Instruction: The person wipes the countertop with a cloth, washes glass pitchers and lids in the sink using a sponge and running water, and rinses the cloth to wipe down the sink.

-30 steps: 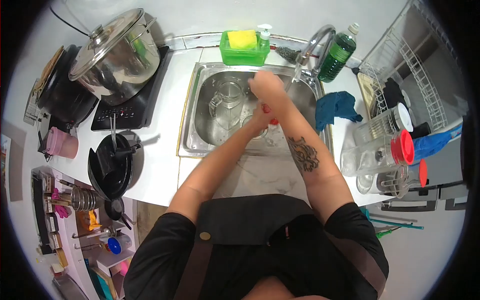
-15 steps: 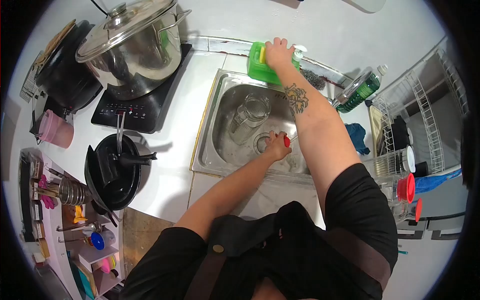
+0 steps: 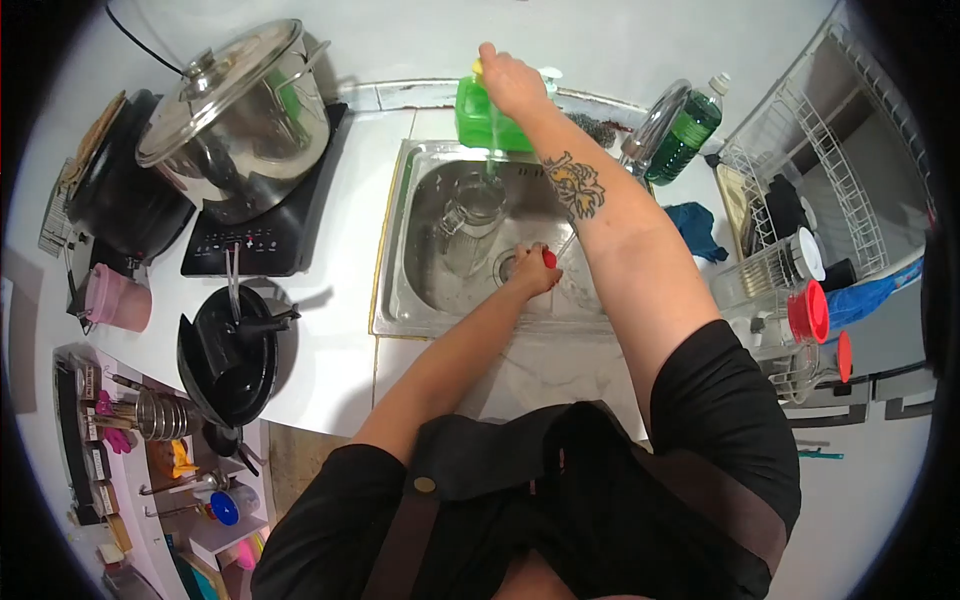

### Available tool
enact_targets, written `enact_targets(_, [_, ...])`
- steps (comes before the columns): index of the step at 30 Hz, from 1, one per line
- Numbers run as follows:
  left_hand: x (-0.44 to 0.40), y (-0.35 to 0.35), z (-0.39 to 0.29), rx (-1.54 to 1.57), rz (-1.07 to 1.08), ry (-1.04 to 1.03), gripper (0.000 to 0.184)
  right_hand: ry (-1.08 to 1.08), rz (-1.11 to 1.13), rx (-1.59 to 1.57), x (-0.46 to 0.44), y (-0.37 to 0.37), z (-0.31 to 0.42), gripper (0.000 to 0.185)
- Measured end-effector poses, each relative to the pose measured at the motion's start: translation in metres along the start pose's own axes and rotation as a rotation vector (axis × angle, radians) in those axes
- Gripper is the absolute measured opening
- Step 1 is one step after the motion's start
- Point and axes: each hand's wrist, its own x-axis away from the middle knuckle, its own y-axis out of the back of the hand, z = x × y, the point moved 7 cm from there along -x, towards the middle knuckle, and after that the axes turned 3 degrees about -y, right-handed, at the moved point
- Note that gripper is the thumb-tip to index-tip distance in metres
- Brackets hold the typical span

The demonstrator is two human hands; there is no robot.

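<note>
My right hand is raised over the green dispenser box behind the sink, its fingers closed on a yellow sponge, mostly hidden by the hand. A pale streak hangs below this hand; I cannot tell whether it is liquid. Down in the steel sink, my left hand is closed around a red object, which looks like a lid but is partly covered by the fingers. A clear glass pitcher lies in the basin, to the left of and behind my left hand.
A faucet and a bottle of green liquid stand behind the sink's right side. Jars with red lids and a wire rack are at right. Left are a large steel pot on an induction cooker and a black pan.
The sponge has come up out of the green box in my right hand. My left hand stays low in the sink with the red object. The whole view has shifted slightly.
</note>
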Motion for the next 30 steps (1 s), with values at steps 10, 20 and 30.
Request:
enact_targets(10, [-0.007, -0.017, 0.005, 0.876, 0.243, 0.172, 0.039, -0.004, -0.096, 0.002, 0.048, 0.009, 0.003, 0.022])
enact_targets(20, [-0.006, -0.005, -0.005, 1.548, 0.302, 0.302, 0.041, -0.488, 0.255, -0.269, 0.224, -0.047, -0.072, 0.036])
enact_targets(30, [0.007, -0.004, 0.017, 1.429, 0.190, 0.576, 0.048, -0.258, 0.286, -0.333, 0.242, -0.077, -0.065, 0.021])
